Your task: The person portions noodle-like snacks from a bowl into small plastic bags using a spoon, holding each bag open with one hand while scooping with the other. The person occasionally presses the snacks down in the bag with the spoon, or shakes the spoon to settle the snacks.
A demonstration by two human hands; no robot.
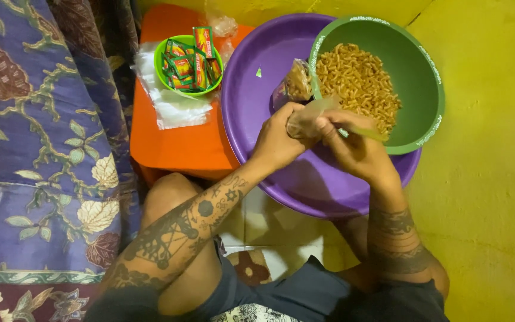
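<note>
A person's left hand (pixel 278 140) and right hand (pixel 347 143) both pinch a small clear plastic bag (pixel 311 116) over a purple basin (pixel 257 101), beside a green bowl (pixel 418 65) of spiral snacks (pixel 359 83).

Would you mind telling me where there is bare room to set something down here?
The orange stool is bare in front of the plastic bags, and the purple basin is bare left of the green bowl. Both hands crowd the basin's middle.
</note>
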